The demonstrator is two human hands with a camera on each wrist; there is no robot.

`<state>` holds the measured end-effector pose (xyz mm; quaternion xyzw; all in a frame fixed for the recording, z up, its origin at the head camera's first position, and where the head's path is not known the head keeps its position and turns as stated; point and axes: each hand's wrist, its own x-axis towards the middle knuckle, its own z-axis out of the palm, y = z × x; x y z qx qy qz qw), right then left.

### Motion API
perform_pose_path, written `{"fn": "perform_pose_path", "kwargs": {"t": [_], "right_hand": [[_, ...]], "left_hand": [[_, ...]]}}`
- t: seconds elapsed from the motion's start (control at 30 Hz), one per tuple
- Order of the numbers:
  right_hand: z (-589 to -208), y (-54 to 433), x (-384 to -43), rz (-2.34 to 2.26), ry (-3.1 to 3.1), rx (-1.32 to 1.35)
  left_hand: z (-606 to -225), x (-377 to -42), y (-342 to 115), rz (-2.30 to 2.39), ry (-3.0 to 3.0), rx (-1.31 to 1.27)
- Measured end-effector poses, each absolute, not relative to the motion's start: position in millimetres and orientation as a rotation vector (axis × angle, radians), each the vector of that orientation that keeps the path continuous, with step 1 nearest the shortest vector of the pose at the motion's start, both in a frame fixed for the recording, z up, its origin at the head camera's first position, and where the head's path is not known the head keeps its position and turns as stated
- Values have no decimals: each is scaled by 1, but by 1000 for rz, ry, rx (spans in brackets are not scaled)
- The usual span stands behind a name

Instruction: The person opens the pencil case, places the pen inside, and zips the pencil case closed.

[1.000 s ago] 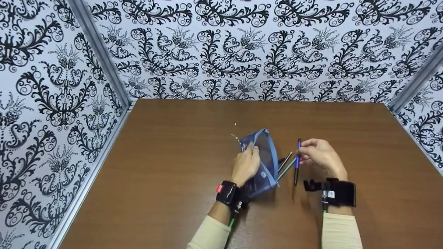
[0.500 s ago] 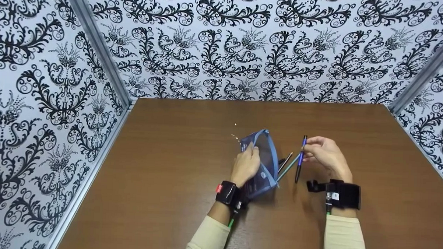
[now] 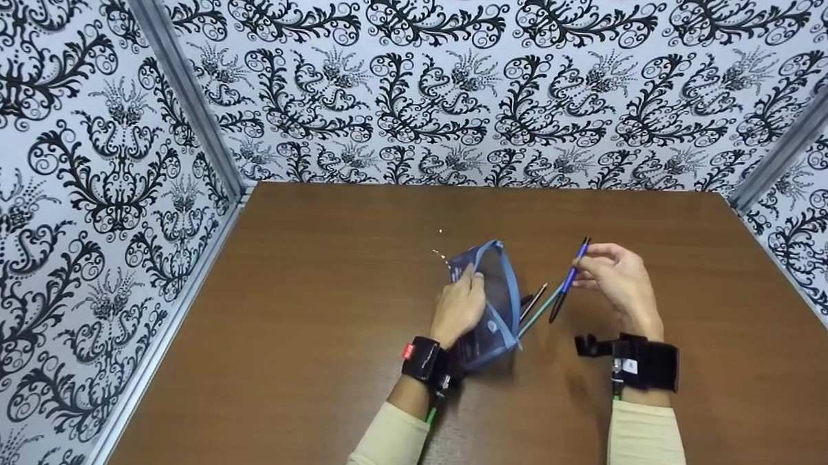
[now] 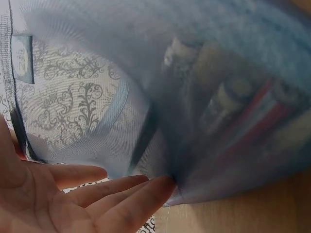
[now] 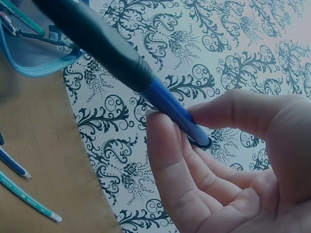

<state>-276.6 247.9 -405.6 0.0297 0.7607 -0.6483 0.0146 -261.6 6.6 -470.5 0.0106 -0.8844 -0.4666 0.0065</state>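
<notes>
My left hand (image 3: 458, 306) grips a blue mesh pencil pouch (image 3: 498, 335) with a light blue zip edge, tilted with its mouth gaping to the right. In the left wrist view, several blurred items (image 4: 252, 116) show through the mesh; their kinds are unclear. My right hand (image 3: 619, 277) pinches a blue pen (image 3: 575, 267) with a black grip between thumb and fingers, off to the right of the pouch. The pen slants, black end down toward the pouch. Beside the mouth lie a teal pencil (image 3: 539, 311) with a white eraser and a dark pencil (image 3: 534, 302).
The brown wooden table (image 3: 315, 291) spreads around both hands. Small pale beads or a chain (image 3: 439, 254) trail from the pouch's far left corner. Patterned walls (image 3: 446, 89) stand behind and at the sides. Both wrists wear black straps (image 3: 647, 364).
My right hand has moved right and slightly away from me, and the pen has turned from nearly upright to a slant. The left hand and pouch have hardly moved.
</notes>
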Motion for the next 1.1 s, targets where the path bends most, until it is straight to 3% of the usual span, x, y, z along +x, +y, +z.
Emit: {"fn": "perform_pose_path", "kwargs": {"t": [1.1], "right_hand": [[-408, 233, -281, -2276, 2278, 167]], "left_hand": [[-470, -261, 5, -1480, -2768, -19]]}}
